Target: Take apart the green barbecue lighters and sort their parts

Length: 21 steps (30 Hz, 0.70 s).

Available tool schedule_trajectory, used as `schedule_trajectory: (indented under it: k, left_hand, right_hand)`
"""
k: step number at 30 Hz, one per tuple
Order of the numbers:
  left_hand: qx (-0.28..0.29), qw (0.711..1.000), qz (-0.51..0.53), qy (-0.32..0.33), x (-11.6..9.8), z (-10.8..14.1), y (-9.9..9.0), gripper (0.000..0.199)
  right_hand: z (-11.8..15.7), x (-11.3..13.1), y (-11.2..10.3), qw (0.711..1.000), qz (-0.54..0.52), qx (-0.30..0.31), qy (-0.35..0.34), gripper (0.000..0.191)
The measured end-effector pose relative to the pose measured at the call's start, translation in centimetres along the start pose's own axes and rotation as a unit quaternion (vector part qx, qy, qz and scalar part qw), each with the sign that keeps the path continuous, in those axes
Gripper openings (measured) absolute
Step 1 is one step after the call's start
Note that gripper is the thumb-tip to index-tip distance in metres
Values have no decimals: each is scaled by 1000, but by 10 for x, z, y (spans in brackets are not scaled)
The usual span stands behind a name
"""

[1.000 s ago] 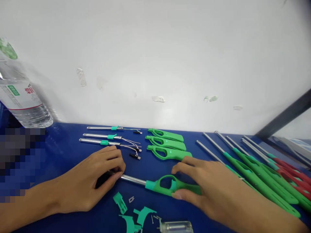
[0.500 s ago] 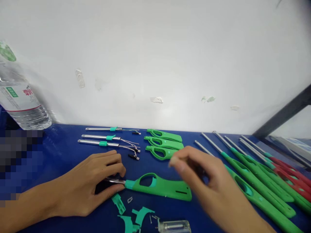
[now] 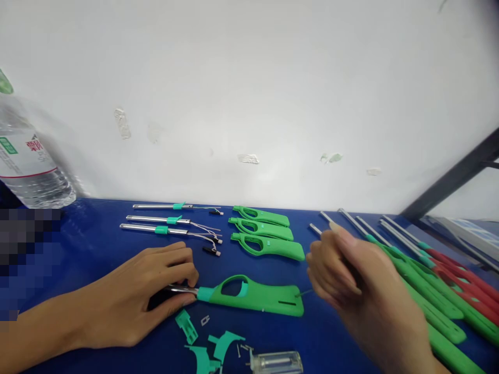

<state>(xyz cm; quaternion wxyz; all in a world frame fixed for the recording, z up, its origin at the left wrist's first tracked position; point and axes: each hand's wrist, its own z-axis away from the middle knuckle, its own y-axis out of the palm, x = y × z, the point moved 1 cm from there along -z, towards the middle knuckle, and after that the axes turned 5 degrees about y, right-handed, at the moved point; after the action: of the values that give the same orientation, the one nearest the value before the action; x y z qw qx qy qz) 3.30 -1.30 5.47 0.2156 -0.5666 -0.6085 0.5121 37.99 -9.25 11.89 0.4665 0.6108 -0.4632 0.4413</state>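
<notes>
My left hand [image 3: 156, 291] is closed around the metal tube of a green lighter [image 3: 268, 298], which lies flat with its handle pointing right. A thin dark line runs from the handle's right end toward my right hand [image 3: 351, 275], whose fingers are curled; what they hold is hidden. Below the lighter lie a teal clip [image 3: 187, 327], curved teal pieces [image 3: 226, 345], a small metal bracket [image 3: 205, 320], tiny screws [image 3: 245, 348] and a clear tank [image 3: 276, 362].
Three metal tubes with wires [image 3: 156, 221] lie at the back left, beside three green handle shells [image 3: 265, 228]. Green lighters [image 3: 448, 298] and red lighters [image 3: 463, 280] fan out at the right. A water bottle [image 3: 35, 166] stands at the left by the white wall [image 3: 249, 78].
My right hand has moved right from above the handle's end, and its fingers have curled in more. The thin line at the handle's end now shows. My left hand keeps its hold.
</notes>
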Motion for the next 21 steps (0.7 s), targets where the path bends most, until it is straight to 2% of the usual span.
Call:
schedule_trajectory:
  k: [6, 10, 13, 17, 21]
  left_hand:
    - [6, 1000, 6, -7, 1, 1, 0, 18]
    - [2, 1000, 9, -17, 2, 4, 3, 19]
    - [-17, 999, -13, -33, 2, 5, 9, 17]
    - [-39, 997, -51, -42, -1, 6, 18, 34]
    - [-39, 996, -65, -51, -2, 7, 19, 32]
  right_hand:
    - [-7, -6, -9, 999, 12, -47, -1, 76]
    - [-8, -5, -10, 998, -46, -45, 1, 60]
    - [-8, -10, -5, 996, -71, -42, -32, 51]
    - [-7, -22, 0, 993, -10, -63, -95, 41]
    - [-10, -28, -1, 984, 49, -117, -128, 43]
